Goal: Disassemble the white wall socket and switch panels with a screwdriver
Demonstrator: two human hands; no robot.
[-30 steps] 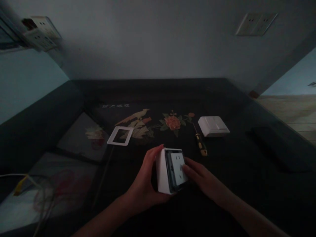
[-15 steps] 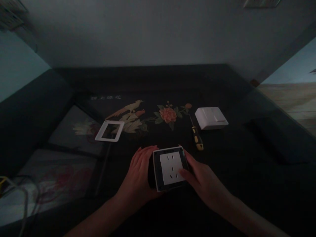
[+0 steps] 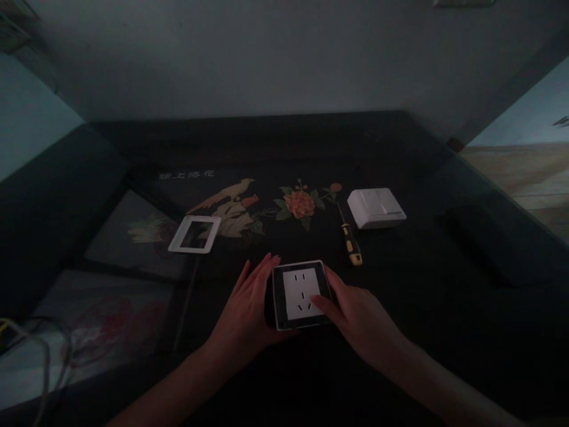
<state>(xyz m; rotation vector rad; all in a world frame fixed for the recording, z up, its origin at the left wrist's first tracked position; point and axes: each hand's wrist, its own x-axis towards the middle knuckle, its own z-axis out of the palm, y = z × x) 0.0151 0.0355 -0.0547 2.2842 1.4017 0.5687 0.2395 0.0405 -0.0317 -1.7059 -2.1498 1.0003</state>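
A white wall socket in its box point(image 3: 300, 293) lies face up on the dark table point(image 3: 444, 308), its pin holes showing inside a dark inner frame. My left hand point(image 3: 246, 311) cups its left side with fingers stretched along the edge. My right hand point(image 3: 353, 311) holds its right side, thumb pressed on the white face. A white cover frame point(image 3: 194, 233) lies to the upper left. A yellow-and-black screwdriver point(image 3: 351, 246) rests just beyond my right hand.
A white switch unit point(image 3: 376, 207) sits at the upper right beside the screwdriver. The tabletop bears a bird-and-flower picture point(image 3: 299, 203). Cables point(image 3: 31, 350) trail at the lower left. A dark flat object point(image 3: 489, 243) lies at the right. The room is dim.
The socket box has been tipped from standing on its side to lying face up and lowered toward the table. Both hands stay on it; the view has tilted down.
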